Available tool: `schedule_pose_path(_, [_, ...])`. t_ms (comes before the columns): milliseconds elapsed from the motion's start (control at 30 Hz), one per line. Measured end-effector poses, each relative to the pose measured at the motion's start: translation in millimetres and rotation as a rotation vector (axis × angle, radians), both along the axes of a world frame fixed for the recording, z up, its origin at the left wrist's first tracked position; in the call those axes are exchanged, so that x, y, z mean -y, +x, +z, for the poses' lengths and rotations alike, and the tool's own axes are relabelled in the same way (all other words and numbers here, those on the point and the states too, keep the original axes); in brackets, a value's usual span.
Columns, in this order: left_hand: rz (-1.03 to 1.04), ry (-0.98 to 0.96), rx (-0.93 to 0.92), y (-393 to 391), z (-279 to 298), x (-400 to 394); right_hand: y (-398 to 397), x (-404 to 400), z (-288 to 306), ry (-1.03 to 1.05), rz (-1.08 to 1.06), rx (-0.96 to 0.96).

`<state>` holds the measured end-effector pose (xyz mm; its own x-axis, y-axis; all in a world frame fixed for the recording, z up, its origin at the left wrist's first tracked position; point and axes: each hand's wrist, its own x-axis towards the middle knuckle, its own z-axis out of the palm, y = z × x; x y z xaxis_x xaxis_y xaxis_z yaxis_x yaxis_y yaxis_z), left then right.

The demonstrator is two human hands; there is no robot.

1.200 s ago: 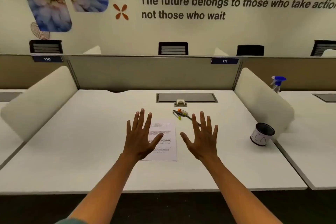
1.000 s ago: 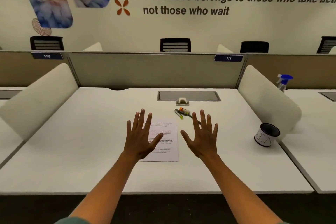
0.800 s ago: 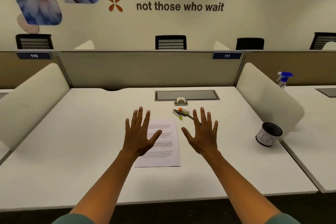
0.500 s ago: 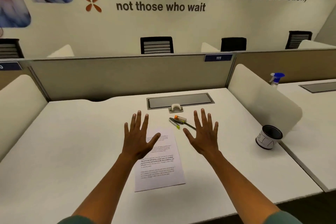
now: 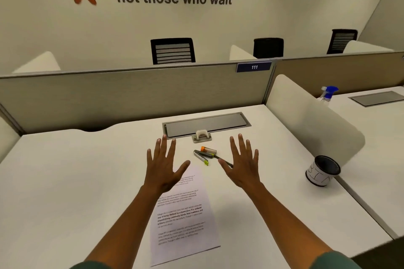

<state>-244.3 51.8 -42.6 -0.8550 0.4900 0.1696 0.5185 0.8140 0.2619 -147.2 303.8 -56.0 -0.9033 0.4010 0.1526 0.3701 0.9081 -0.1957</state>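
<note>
Your fingers are straight and spread wide on both hands, holding nothing. Your left hand (image 5: 162, 168) covers the far left corner of the white printed sheet of paper (image 5: 185, 220); your right hand (image 5: 242, 165) is just to the right of its far end. Whether the palms touch anything, I cannot tell. The sheet lies flat on the white desk (image 5: 65, 181). Just beyond its far edge lies a heap of pens with orange and yellow-green ends (image 5: 204, 154). A black-and-white round cup (image 5: 322, 173) stands well right of the sheet.

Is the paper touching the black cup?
Apart. The head view shows a wide stretch of bare white desk between the paper and the black cup.
</note>
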Motion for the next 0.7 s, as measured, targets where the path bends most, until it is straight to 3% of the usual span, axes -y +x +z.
schedule_pose_path(167, [0.026, -0.079, 0.071, -22, -20, -27, -29, -29, -17, -0.020, 0.029, 0.051])
schedule_pose_path(367, [-0.028, -0.348, 0.198, -45, -52, -61, -57, -59, -44, -0.106, 0.069, 0.120])
schedule_pose_path(700, [-0.004, -0.402, 0.262, -69, -74, -131, -84, -89, -96, -0.225, 0.129, 0.209])
